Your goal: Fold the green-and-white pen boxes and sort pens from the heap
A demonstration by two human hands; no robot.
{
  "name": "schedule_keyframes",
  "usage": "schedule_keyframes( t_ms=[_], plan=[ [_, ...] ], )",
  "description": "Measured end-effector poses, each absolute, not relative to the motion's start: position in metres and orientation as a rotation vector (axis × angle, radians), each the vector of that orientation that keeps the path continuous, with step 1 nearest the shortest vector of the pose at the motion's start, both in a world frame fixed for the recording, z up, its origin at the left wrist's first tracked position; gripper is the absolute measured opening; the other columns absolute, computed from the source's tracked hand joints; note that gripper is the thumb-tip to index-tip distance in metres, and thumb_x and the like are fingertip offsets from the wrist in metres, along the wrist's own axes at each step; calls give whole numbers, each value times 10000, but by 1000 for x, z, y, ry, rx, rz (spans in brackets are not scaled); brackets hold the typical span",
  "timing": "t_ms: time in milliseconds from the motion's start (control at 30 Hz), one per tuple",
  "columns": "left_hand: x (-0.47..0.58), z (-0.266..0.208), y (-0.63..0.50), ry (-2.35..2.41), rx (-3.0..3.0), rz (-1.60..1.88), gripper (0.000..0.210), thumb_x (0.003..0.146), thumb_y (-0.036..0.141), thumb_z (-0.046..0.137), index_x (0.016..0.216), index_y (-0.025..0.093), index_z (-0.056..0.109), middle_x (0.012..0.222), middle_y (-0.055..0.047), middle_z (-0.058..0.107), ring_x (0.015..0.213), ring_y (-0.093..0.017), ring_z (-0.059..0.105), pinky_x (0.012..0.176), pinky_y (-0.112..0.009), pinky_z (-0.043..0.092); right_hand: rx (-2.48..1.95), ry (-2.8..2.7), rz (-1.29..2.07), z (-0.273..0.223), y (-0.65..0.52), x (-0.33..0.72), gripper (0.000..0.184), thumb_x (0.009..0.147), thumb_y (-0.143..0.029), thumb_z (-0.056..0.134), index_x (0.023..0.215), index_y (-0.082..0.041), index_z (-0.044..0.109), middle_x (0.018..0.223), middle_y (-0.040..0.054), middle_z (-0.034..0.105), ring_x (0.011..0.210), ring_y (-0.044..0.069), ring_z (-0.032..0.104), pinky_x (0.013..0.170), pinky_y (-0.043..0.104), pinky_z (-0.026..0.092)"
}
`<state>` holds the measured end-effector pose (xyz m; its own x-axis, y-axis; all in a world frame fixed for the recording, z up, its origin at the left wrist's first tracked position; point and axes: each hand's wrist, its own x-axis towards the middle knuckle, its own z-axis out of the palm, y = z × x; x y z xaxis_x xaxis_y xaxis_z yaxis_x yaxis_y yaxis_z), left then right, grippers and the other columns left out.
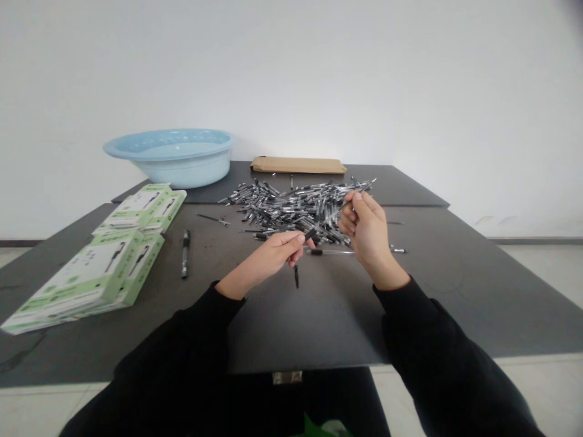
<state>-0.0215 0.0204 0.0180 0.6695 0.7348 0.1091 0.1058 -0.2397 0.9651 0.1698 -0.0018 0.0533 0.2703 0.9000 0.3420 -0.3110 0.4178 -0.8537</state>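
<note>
My left hand is closed in a pinch above the near side of the pile, with a short black pen piece poking out past its fingertips. Just below that hand shows a small black pen cap; whether it lies on the table or hangs from the fingers is unclear. Higher and to the right, my right hand pinches a thin pen part, its outline partly lost against the pile. A pile of loose pen parts, clear and black, spreads behind both hands. A clear tube with a black end lies between them.
Green-and-white pen boxes are stacked at the left, with one pen beside them on the dark table. A large light-blue basin stands at the back left. A flat brown cardboard piece lies near the wall.
</note>
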Motion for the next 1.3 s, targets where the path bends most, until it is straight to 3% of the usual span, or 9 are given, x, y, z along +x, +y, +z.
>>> schedule_keyframes(
  t_ms=[667, 867, 1100, 1300],
  plan=[
    [-20, 18, 21, 672, 1536, 671, 426, 935, 548, 492, 923, 150, 644, 644, 18, 574, 540, -105, 534, 564, -251, 371, -820, -1160, 1020, 50, -5, 165, 332, 821, -532, 704, 863, -211, 631, 564, -93, 302, 423, 59, 184, 409, 254, 109],
    [-20, 19, 20, 698, 1527, 721, 419, 936, 537, 485, 917, 154, 655, 624, 21, 552, 541, -107, 501, 561, -250, 364, -805, -1134, 1076, 45, -3, 164, 202, 840, -351, 587, 992, -219, 606, 595, -90, 371, 424, 68, 227, 414, 245, 152],
    [-21, 21, 21, 734, 1544, 729, 410, 923, 542, 493, 880, 163, 643, 622, 24, 540, 541, -110, 494, 561, -252, 363, -799, -1063, 1076, 45, 1, 168, 296, 691, -168, 463, 948, -203, 604, 625, -76, 415, 419, 69, 259, 400, 239, 173],
    [-22, 22, 22, 789, 1585, 726, 404, 908, 545, 487, 836, 172, 624, 603, 28, 530, 534, -113, 483, 556, -253, 357, -865, -1012, 1108, 47, 4, 171, 299, 668, -135, 498, 935, -186, 623, 664, -67, 477, 419, 51, 268, 384, 223, 171]
  ],
)
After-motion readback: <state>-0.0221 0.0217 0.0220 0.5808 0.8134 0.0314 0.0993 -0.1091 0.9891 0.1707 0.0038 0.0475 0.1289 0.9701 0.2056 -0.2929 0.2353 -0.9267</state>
